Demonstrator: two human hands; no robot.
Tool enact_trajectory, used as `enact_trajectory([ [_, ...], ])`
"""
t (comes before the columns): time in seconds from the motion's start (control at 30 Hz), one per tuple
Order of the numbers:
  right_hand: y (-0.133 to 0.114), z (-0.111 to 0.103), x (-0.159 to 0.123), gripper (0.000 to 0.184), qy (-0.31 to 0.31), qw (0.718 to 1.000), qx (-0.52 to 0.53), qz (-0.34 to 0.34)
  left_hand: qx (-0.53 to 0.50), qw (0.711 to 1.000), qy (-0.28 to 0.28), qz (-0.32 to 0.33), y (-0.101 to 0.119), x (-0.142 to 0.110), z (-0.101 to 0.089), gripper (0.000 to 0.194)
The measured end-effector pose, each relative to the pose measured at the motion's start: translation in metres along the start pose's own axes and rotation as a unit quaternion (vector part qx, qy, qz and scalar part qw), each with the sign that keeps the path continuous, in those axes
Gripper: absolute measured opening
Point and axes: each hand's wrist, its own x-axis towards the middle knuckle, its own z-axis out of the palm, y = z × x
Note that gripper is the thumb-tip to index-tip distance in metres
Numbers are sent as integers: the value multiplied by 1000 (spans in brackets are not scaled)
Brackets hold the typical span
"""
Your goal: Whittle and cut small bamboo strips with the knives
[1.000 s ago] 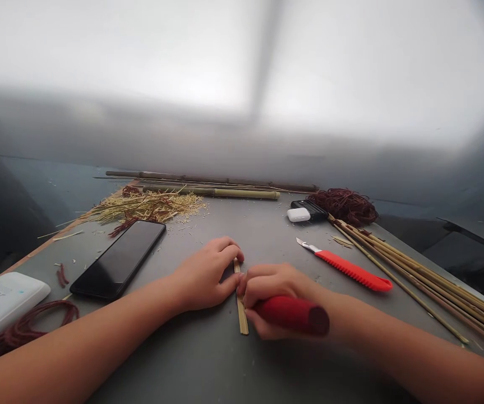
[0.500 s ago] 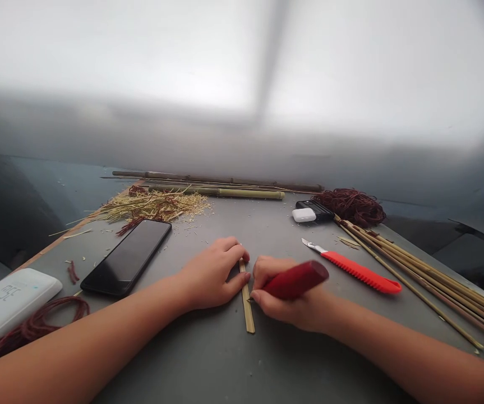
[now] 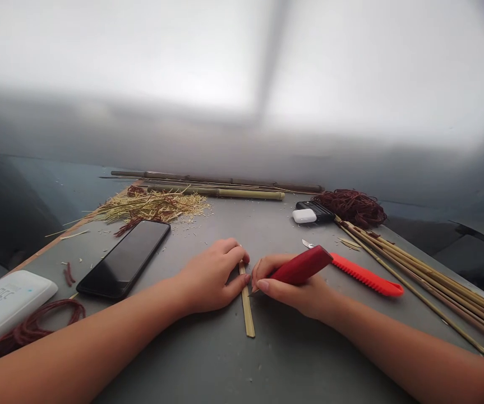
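Note:
A narrow split bamboo strip (image 3: 247,314) lies on the grey table, pointing away from me. My left hand (image 3: 215,276) presses on its upper part, thumb and fingers closed around the strip. In my right hand (image 3: 286,289) is a red-handled knife (image 3: 304,265), gripped like a pen with its handle tilted up to the right. Its small metal tip meets the strip's right edge, just below my left thumb; most of the blade is hidden by my fingers. Behind the handle lies an orange-red craft knife (image 3: 365,275), partly covered.
A black phone (image 3: 126,258) and a white power bank (image 3: 12,306) lie left, beside dark red cord (image 3: 42,322). Bamboo shavings (image 3: 157,206) and poles (image 3: 250,193) are at the back. Right are a white case (image 3: 304,216), a cord bundle (image 3: 351,206) and bamboo sticks (image 3: 427,269).
My right hand has shifted slightly up and the knife handle has tilted higher, now covering part of the craft knife. My left hand stays on the strip.

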Motion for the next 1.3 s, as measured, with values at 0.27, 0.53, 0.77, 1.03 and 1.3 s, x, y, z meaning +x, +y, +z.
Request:
enact_trajectory([
  [0.27, -2, 0, 0, 20, -28, 1000, -7, -9, 1, 1000, 3, 6, -1, 0, 1, 18],
  [0.53, -5, 1, 1, 18, -24, 999, -26, -16, 4, 1000, 10, 10, -2, -1, 1, 17],
  [0.77, -5, 1, 1, 18, -17, 999, -27, -24, 6, 1000, 2, 4, 0, -1, 1, 18],
  [1.03, -5, 2, 1, 16, -18, 997, -51, -58, 5, 1000, 7, 7, 0, -1, 1, 17],
  [1.3, -12, 12, -3, 13, -14, 944, -192, -266, 10, 1000, 3, 7, 0, -1, 1, 19],
])
